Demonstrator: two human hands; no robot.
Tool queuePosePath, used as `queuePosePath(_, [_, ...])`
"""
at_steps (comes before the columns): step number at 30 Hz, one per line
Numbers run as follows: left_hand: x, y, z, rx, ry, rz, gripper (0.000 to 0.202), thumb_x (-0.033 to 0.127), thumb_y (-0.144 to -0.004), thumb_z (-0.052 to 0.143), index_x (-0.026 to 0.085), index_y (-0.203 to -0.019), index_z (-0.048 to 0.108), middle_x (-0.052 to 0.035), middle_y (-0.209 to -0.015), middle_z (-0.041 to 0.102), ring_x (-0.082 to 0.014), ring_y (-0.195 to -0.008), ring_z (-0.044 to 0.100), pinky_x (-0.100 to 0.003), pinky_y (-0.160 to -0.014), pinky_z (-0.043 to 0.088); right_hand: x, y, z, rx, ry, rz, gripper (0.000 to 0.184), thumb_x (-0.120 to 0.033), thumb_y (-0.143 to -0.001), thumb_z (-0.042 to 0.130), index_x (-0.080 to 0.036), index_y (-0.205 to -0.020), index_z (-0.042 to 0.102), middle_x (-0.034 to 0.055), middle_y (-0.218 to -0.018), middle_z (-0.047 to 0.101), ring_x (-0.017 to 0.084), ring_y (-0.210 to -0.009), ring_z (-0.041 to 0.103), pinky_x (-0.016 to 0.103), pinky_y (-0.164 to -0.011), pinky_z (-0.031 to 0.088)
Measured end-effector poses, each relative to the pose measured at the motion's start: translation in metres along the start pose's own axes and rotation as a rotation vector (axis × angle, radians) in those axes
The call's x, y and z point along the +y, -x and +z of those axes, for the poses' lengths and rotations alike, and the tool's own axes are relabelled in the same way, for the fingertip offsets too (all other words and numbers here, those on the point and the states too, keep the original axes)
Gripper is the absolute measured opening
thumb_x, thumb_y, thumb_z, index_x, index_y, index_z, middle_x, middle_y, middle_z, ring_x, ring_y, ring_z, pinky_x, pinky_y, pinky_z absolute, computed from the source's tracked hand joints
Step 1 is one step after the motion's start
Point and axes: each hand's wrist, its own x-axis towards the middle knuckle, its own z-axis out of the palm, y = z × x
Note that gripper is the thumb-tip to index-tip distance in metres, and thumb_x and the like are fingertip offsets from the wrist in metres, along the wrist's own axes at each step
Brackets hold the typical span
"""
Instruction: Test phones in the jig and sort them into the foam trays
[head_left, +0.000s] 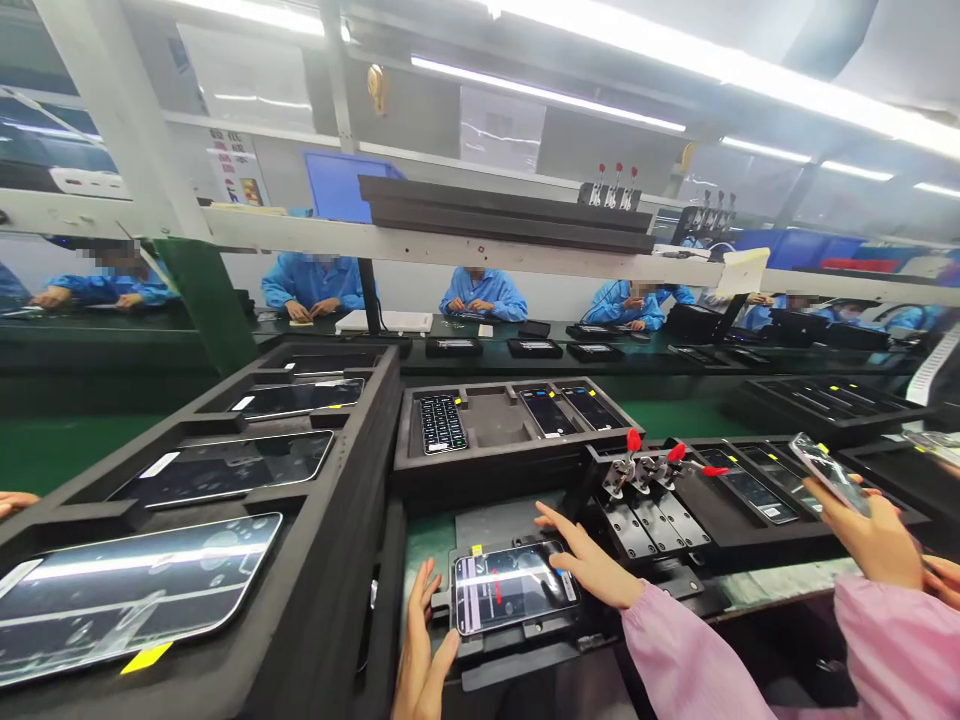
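Note:
A phone [504, 590] with a lit screen lies face up in a black fixture [525, 650] in front of me. My left hand [421, 650] rests beside the phone's left edge, fingers stretched out and holding nothing. My right hand [589, 562], in a pink sleeve, lies with spread fingers at the phone's upper right corner, touching its edge. Just behind it sits a black jig with red-handled toggle clamps [651, 462].
A stack of black foam trays [341, 520] with phones fills the left. Another tray [495, 420] holds phones behind the fixture. At right, another person's pink-sleeved hand [877, 535] holds a phone [831, 472]. Workers in blue sit across the green conveyor [675, 415].

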Motion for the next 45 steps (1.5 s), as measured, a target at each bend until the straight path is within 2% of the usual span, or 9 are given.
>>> queuePosePath(5, [0.01, 0.003, 0.002, 0.054, 0.083, 0.012, 0.06, 0.044, -0.086, 0.035, 0.026, -0.14, 0.016, -0.0055, -0.147, 0.023, -0.0292, -0.129, 0.031, -0.049, -0.104, 0.025, -0.001, -0.004, 0.001, -0.115, 0.177, 0.06, 0.08, -0.02, -0.069, 0.039, -0.035, -0.141, 0.009, 0.0006, -0.139, 0.033, 0.02, -0.131, 0.023, 0.057, -0.104, -0.004])
queuePosePath(11, [0.021, 0.007, 0.003, 0.066, 0.111, -0.011, 0.059, 0.043, -0.086, 0.037, 0.028, -0.14, 0.02, -0.0032, -0.147, 0.025, -0.0284, -0.13, 0.03, -0.047, -0.106, 0.022, 0.016, 0.0, 0.008, -0.105, 0.42, 0.042, 0.07, -0.02, -0.076, 0.031, -0.036, -0.141, 0.009, -0.0022, -0.139, 0.031, 0.018, -0.129, 0.027, 0.052, -0.108, 0.001])
queuePosePath(14, [0.029, 0.009, 0.001, 0.054, 0.111, -0.013, 0.057, 0.04, -0.088, 0.037, 0.027, -0.14, 0.019, -0.0032, -0.147, 0.024, -0.027, -0.13, 0.029, -0.046, -0.108, 0.019, 0.018, 0.0, 0.009, -0.047, 0.412, 0.053, 0.057, -0.022, -0.084, 0.036, -0.035, -0.138, 0.022, -0.0007, -0.136, 0.036, 0.02, -0.125, 0.034, 0.052, -0.107, 0.013])
queuePosePath(17, [0.034, 0.01, -0.003, 0.011, 0.108, 0.001, 0.056, 0.037, -0.089, 0.036, 0.025, -0.141, 0.017, -0.0046, -0.148, 0.021, -0.0261, -0.131, 0.029, -0.044, -0.108, 0.019, 0.02, -0.001, 0.008, 0.014, 0.387, 0.061, 0.039, -0.034, -0.088, 0.048, -0.022, -0.125, 0.044, 0.0065, -0.127, 0.045, 0.023, -0.113, 0.046, 0.048, -0.095, 0.037])
queuePosePath(19, [0.034, 0.011, -0.005, -0.029, 0.103, 0.016, 0.056, 0.036, -0.09, 0.037, 0.025, -0.141, 0.017, -0.0048, -0.149, 0.019, -0.0254, -0.131, 0.029, -0.043, -0.108, 0.019, 0.023, -0.001, 0.007, 0.034, 0.376, 0.057, 0.038, -0.037, -0.087, 0.051, -0.018, -0.12, 0.047, 0.0084, -0.125, 0.047, 0.023, -0.109, 0.049, 0.045, -0.091, 0.042])
queuePosePath(25, [0.027, 0.01, -0.006, -0.057, 0.07, 0.074, 0.057, 0.032, -0.089, 0.04, 0.025, -0.141, 0.017, -0.0061, -0.148, 0.02, -0.0245, -0.13, 0.03, -0.044, -0.108, 0.02, 0.021, 0.005, 0.008, 0.121, 0.181, -0.087, 0.062, -0.032, -0.089, 0.033, -0.031, -0.142, 0.0, 0.0037, -0.14, 0.033, 0.019, -0.131, 0.025, 0.051, -0.108, 0.011])
queuePosePath(28, [0.027, 0.009, -0.004, -0.044, 0.072, 0.083, 0.058, 0.031, -0.088, 0.04, 0.023, -0.14, 0.017, -0.0076, -0.148, 0.022, -0.0245, -0.13, 0.03, -0.044, -0.108, 0.02, 0.012, 0.006, 0.006, 0.097, 0.139, -0.131, 0.067, -0.033, -0.084, 0.037, -0.033, -0.142, 0.002, 0.002, -0.141, 0.031, 0.02, -0.132, 0.024, 0.053, -0.107, 0.004])
queuePosePath(35, [0.035, 0.01, -0.007, -0.058, 0.082, 0.016, 0.053, 0.032, -0.091, 0.034, 0.023, -0.14, 0.017, -0.007, -0.145, 0.028, -0.0216, -0.135, 0.02, -0.043, -0.11, 0.014, 0.023, 0.001, 0.012, 0.015, 0.296, 0.042, 0.073, -0.021, -0.073, 0.03, -0.032, -0.142, 0.007, 0.001, -0.135, 0.036, 0.018, -0.129, 0.028, 0.053, -0.106, -0.001])
queuePosePath(45, [0.023, 0.007, -0.001, 0.004, 0.074, -0.049, 0.054, 0.038, -0.089, 0.031, 0.024, -0.14, 0.019, -0.0056, -0.142, 0.034, -0.0242, -0.133, 0.026, -0.044, -0.109, 0.016, 0.031, 0.005, 0.016, -0.006, 0.462, 0.006, 0.063, -0.024, -0.083, 0.025, -0.037, -0.141, 0.005, -0.0029, -0.138, 0.029, 0.015, -0.13, 0.026, 0.047, -0.109, 0.003])
